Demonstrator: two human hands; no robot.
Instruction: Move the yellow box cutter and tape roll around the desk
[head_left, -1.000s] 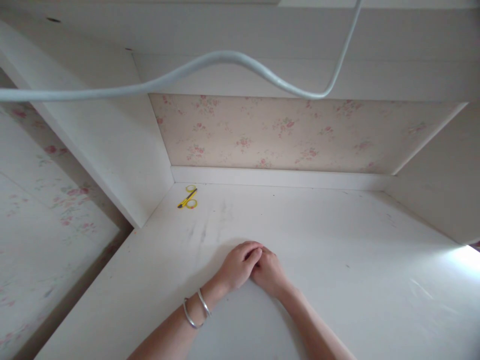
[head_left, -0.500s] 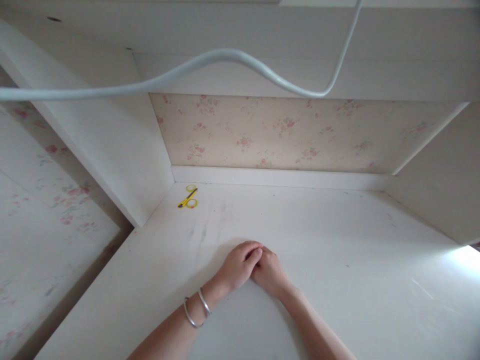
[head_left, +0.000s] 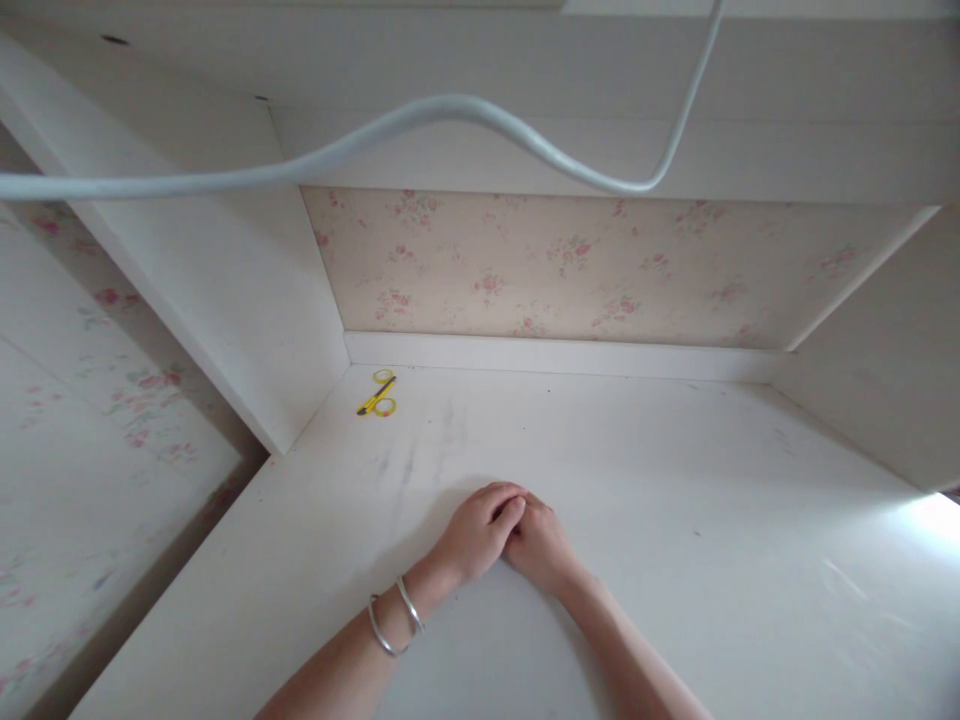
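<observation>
My left hand [head_left: 480,530] and my right hand [head_left: 541,545] are clasped together on the white desk [head_left: 645,480], near its middle. The left fingers wrap over the right hand, whose own fingers are mostly hidden beneath. Two silver bangles [head_left: 395,618] circle my left wrist. At the desk's back left corner lies a yellow and black cutter knife [head_left: 376,396], with one yellow ring-shaped roll [head_left: 383,377] behind it and another yellow roll [head_left: 385,408] beside it. Both hands are well apart from these items.
A pale cable [head_left: 450,108] hangs across the upper view. White side panels stand at left [head_left: 225,270] and right [head_left: 885,360], with a shelf [head_left: 480,60] overhead. Floral wallpaper [head_left: 517,265] covers the back wall. The desk's left edge runs diagonally to the lower left.
</observation>
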